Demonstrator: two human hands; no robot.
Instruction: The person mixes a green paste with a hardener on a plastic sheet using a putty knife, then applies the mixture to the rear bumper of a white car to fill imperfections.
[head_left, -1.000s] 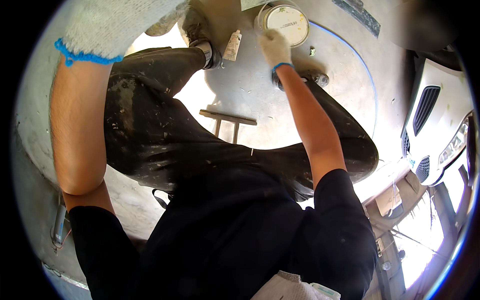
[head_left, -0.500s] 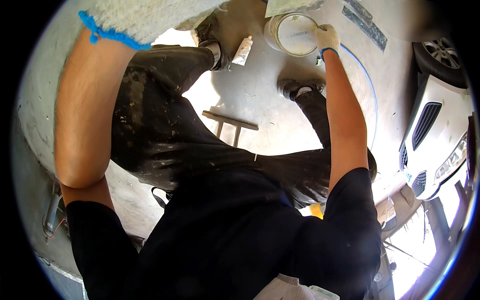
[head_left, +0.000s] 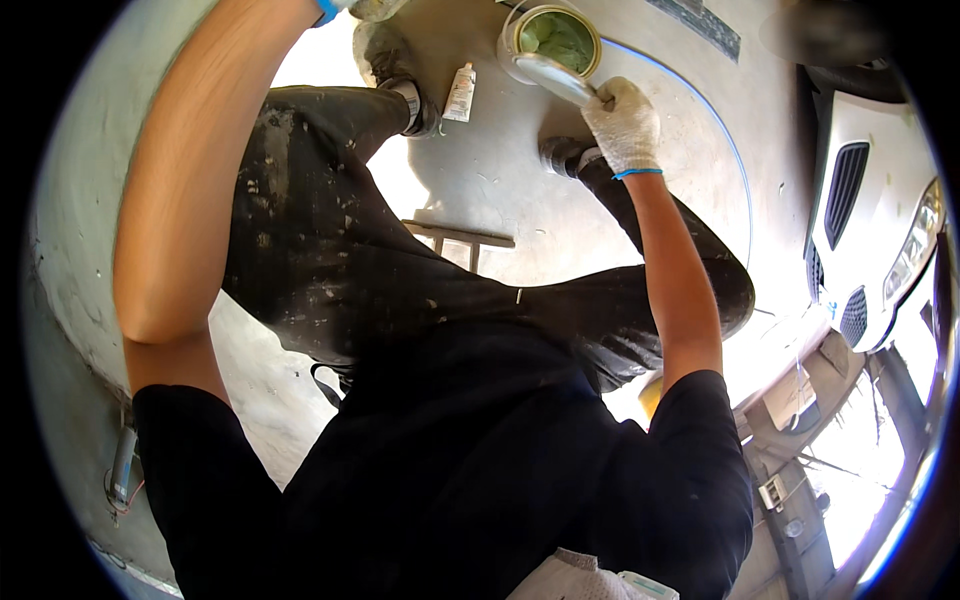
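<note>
In the head view, the right hand [head_left: 622, 122], in a pale knitted glove with a blue cuff, pinches the lid [head_left: 553, 78] by its rim, fingers curled closed on it. The lid is tilted, seen nearly edge-on, and overlaps the near rim of the tin [head_left: 507, 50]; whether the two touch, I cannot tell. The tin stands on the floor [head_left: 490, 185], well out in front of the person, its mouth uncovered, with green paste [head_left: 553, 38] inside.

The left hand [head_left: 376, 8] is mostly cut off at the top of the view. Only a bit of glove and blue cuff show, so I cannot tell whether its fingers are spread or closed, or what they hold.

On the floor, a white tube [head_left: 459, 93] lies left of the tin, near the left shoe [head_left: 425, 117]. A blue hose [head_left: 715, 120] curves along the floor right of the tin, and dark strips [head_left: 705, 25] lie beyond it. A wooden frame [head_left: 460, 235] shows between the legs of the paint-specked trousers [head_left: 320, 225]. On the right is a white car [head_left: 880, 190] with dark grilles.
</note>
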